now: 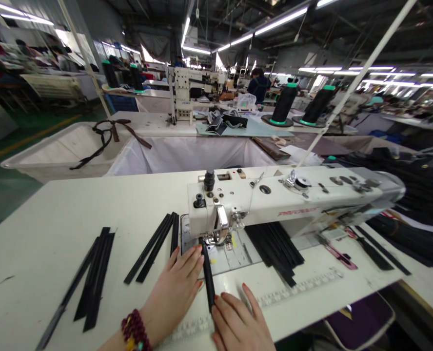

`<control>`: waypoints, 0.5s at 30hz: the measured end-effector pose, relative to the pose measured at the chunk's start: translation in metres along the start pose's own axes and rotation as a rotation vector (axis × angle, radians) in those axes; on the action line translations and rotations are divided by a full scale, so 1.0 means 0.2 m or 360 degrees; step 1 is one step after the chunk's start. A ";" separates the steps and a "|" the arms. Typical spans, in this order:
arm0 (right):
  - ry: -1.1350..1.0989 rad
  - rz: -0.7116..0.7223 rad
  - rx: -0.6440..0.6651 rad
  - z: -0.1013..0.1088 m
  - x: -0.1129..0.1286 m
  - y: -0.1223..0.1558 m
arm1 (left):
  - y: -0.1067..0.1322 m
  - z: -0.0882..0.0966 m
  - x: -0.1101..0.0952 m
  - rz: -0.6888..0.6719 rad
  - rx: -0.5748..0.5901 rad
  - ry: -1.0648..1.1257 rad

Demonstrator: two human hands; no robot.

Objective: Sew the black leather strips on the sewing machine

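A narrow black fabric strip (208,275) runs from under the presser foot of a white sewing machine (253,200) toward me. My left hand (180,278), with a beaded bracelet on the wrist, lies flat beside the needle area, its fingers stretched out and the fingertips against the strip's left side. At the strip's near end, my right hand (238,321) has its fingertips on the strip, curled around it; the thumb is partly hidden. To the left lie loose black strips (154,248) and another group of strips (95,282). More black strips (275,248) lie under the machine arm.
Pink-handled snips (335,253) lie right of the machine, and a ruler scale (300,287) runs along the table's near side. Beyond the table (128,200) stand a cloth-lined bin (190,151), another sewing machine (187,92) and black thread cones (284,105). Dark material (403,180) is heaped at right.
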State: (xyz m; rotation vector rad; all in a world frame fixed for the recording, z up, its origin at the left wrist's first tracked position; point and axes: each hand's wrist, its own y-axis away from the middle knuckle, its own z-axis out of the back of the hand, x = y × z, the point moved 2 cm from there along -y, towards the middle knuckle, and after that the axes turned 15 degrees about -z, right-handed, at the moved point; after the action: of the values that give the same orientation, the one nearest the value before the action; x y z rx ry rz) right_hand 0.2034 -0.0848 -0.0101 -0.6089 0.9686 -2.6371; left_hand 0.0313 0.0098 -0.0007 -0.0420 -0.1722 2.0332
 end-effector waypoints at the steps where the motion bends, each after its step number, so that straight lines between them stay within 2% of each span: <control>1: -0.0008 -0.0010 0.0004 0.00 0.00 -0.01 | -0.01 0.00 0.01 0.0003 0.0012 0.0005; 8: 0.0048 0.0011 0.0163 -0.02 -0.04 -0.08 | -0.04 -0.01 0.08 0.0060 -0.0034 0.0069; 15: 0.0008 -0.0043 0.0187 -0.05 -0.05 -0.17 | -0.07 -0.02 0.12 0.0108 -0.0029 0.0120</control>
State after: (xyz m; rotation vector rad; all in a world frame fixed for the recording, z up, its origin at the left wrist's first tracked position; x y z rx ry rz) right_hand 0.2035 -0.0494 0.0025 -0.5917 0.8057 -2.6976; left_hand 0.0331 0.0375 -0.0006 -0.1375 -0.1432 2.0942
